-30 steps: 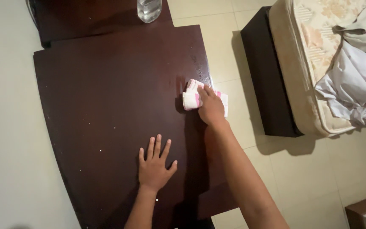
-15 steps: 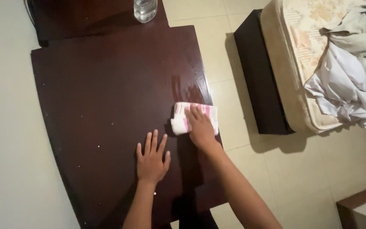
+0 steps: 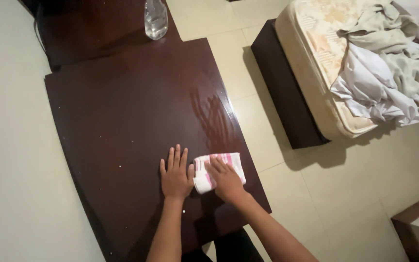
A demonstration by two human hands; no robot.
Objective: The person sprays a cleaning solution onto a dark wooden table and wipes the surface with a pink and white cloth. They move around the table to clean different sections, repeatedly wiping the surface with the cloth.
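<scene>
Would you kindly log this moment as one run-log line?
right hand: pressing folded pink-striped cloth on dark wooden table | left hand: flat beside cloth | wet streak behind cloth
</scene>
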